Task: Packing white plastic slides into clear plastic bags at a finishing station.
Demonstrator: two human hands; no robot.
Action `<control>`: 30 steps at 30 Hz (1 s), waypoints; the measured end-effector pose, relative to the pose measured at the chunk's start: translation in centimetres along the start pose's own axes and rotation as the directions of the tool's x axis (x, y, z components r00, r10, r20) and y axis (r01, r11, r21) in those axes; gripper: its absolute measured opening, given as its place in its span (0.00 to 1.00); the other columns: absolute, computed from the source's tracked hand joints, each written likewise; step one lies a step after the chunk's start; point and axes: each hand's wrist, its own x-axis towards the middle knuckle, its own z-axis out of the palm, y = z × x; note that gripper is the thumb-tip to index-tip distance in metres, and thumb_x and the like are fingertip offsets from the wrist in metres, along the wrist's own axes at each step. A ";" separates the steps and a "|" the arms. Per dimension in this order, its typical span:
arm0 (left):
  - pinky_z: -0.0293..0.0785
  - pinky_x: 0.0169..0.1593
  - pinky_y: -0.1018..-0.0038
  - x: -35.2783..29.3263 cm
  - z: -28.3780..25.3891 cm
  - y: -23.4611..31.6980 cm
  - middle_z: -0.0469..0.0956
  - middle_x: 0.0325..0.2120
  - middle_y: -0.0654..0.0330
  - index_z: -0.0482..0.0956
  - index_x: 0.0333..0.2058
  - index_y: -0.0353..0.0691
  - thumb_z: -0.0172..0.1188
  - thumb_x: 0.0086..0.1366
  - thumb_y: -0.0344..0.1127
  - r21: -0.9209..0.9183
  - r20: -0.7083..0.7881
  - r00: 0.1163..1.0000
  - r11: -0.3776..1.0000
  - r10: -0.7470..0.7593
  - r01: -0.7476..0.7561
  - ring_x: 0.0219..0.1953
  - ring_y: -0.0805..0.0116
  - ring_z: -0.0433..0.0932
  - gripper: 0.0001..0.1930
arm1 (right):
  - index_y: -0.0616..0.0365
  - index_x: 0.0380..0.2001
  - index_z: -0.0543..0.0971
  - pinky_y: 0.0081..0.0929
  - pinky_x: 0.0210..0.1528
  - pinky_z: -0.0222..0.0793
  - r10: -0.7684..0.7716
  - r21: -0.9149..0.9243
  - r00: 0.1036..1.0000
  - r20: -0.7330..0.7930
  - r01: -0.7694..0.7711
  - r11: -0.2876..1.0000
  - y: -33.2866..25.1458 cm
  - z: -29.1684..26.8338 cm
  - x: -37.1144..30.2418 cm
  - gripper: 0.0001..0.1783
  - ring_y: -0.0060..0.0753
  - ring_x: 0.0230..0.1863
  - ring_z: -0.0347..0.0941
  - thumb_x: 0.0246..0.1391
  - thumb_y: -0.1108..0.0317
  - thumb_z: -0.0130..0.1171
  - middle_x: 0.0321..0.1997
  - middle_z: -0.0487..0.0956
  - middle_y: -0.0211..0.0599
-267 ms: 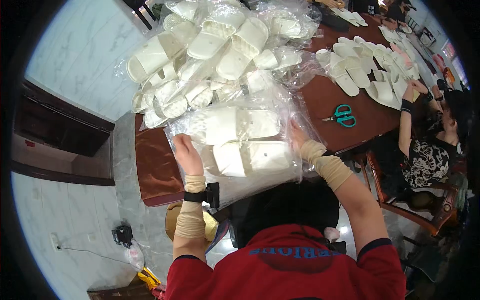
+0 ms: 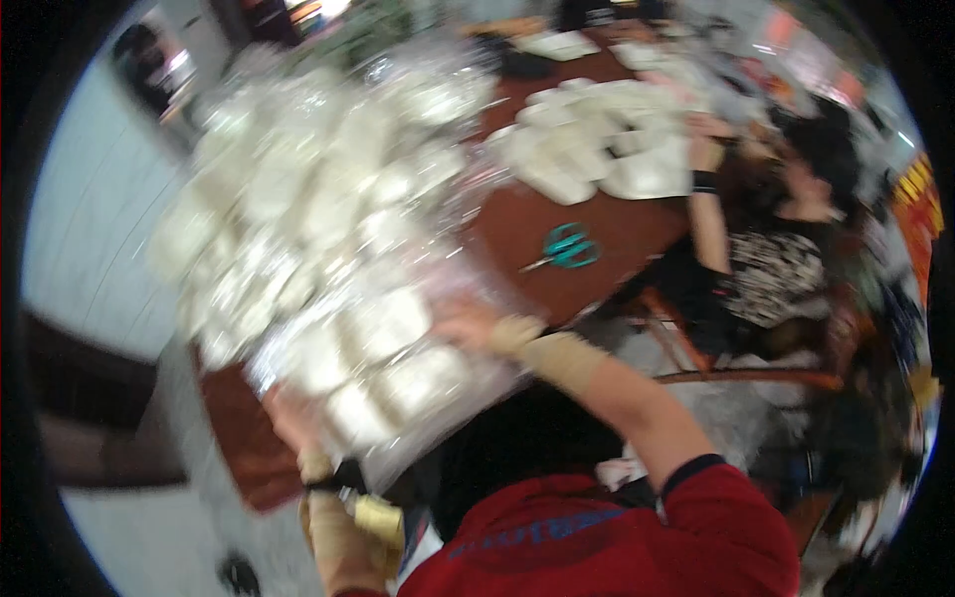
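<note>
A clear plastic bag holding a pair of white slippers [image 2: 398, 383] lies in front of me at the table's near edge. My left hand [image 2: 293, 423] is at the bag's left edge. On the far right side of the bag rests my right hand [image 2: 468, 323], its fingers pointing left over the plastic. Motion blur smears the fingers of both hands, so their grip is unclear. Beyond the bag rises a heap of bagged white slippers [image 2: 328, 169].
Teal-handled scissors [image 2: 569, 247] lie on the reddish-brown table [image 2: 527, 224], right of the heap. Farther right are loose white slippers [image 2: 557, 164], with another person's hand [image 2: 706, 144] beside them. A wooden chair [image 2: 746, 378] stands at the right.
The whole view has swung and blurred, so the table and heap sit further left and tilted. My hands remain at the sides of the bagged slippers; the right lies further over the plastic.
</note>
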 end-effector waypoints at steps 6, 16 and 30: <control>0.70 0.45 0.65 -1.7 0.0 -1.9 0.74 0.43 0.43 0.68 0.50 0.30 0.44 0.71 0.39 0.860 0.122 0.859 0.379 0.498 -0.343 0.42 0.52 0.75 0.18 | 0.54 0.40 0.76 0.38 0.53 0.65 0.192 0.284 0.830 -0.524 -0.042 0.958 -2.5 -4.0 0.9 0.12 0.47 0.50 0.70 0.50 0.69 0.56 0.46 0.76 0.44; 0.68 0.50 0.66 -1.8 0.2 -2.0 0.75 0.44 0.40 0.67 0.50 0.31 0.39 0.72 0.39 0.605 0.044 0.888 0.695 0.458 -0.389 0.43 0.53 0.74 0.18 | 0.50 0.32 0.78 0.45 0.40 0.69 0.238 0.006 0.971 0.016 -0.238 0.971 -5.6 -4.5 2.4 0.09 0.54 0.38 0.75 0.50 0.62 0.51 0.34 0.78 0.49; 0.70 0.32 0.67 -2.9 3.3 -1.8 0.77 0.27 0.48 0.73 0.43 0.36 0.48 0.69 0.37 0.908 0.040 0.841 0.332 0.540 -0.256 0.25 0.59 0.73 0.12 | 0.59 0.42 0.71 0.37 0.41 0.69 0.334 0.349 0.942 0.035 -0.325 0.879 -7.4 -4.4 0.5 0.21 0.46 0.37 0.76 0.49 0.57 0.61 0.37 0.78 0.46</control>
